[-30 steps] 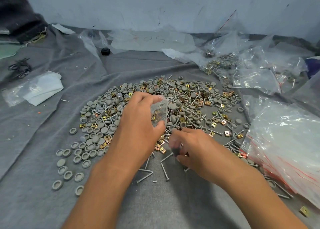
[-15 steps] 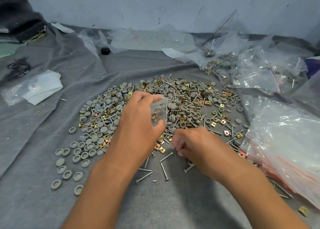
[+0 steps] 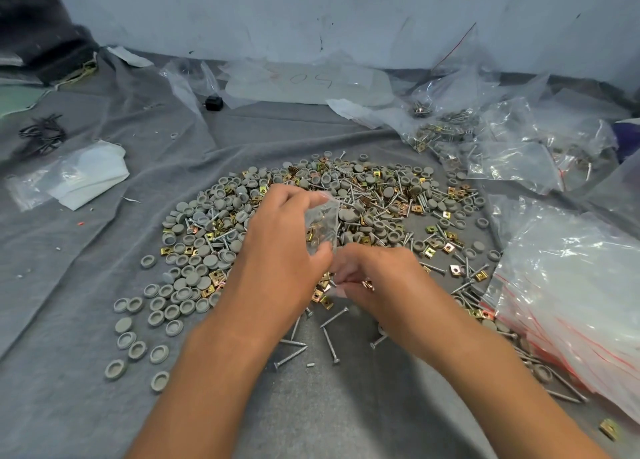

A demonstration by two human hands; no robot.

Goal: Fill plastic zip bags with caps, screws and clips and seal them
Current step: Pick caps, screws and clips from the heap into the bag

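Observation:
A wide heap of grey caps (image 3: 194, 250), silver screws (image 3: 377, 195) and brass clips (image 3: 429, 250) lies on the grey cloth. My left hand (image 3: 284, 247) grips a small clear zip bag (image 3: 322, 226) upright over the heap, with clips and caps showing inside it. Just below the bag, my right hand (image 3: 374, 278) has its fingers curled and pinches a brass clip (image 3: 367, 284) at the fingertips. Loose screws (image 3: 332, 347) lie on the cloth under both wrists.
A stack of empty zip bags with red seal lines (image 3: 571, 306) lies at the right. Filled and crumpled bags (image 3: 485, 136) sit at the back right. White folded plastic (image 3: 86, 178) and black wire (image 3: 41, 132) lie at the left. A wall stands behind.
My right hand has lifted from the screws on the cloth and moved up and left toward the bag. The left hand and bag have stayed put.

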